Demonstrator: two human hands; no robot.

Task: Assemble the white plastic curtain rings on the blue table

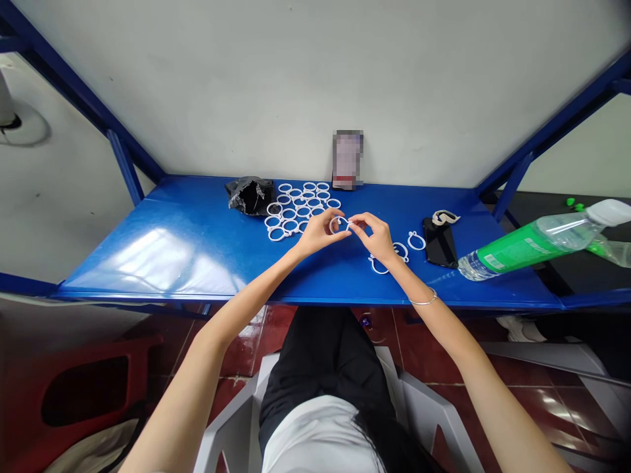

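Note:
Between my two hands, a white plastic ring (332,227) is held up over the blue table. My left hand (318,234) curls around the ring's left side, thumb below and fingers above. At the ring's right edge, the fingertips of my right hand (373,235) pinch a small part of it. Several more white rings (288,213) lie in a cluster just left of and behind my left hand. Under and beside my right wrist lie a few white rings (379,265), partly hidden by it. Another loose ring (417,241) with small tabs rests farther right.
A torn black bag (250,196) sits at the back left of the blue table (197,240). One phone (347,161) leans against the wall; a black phone (440,243) lies at right, a beige strap-like item (445,217) by its top. A green-labelled bottle (537,244) stands at the right.

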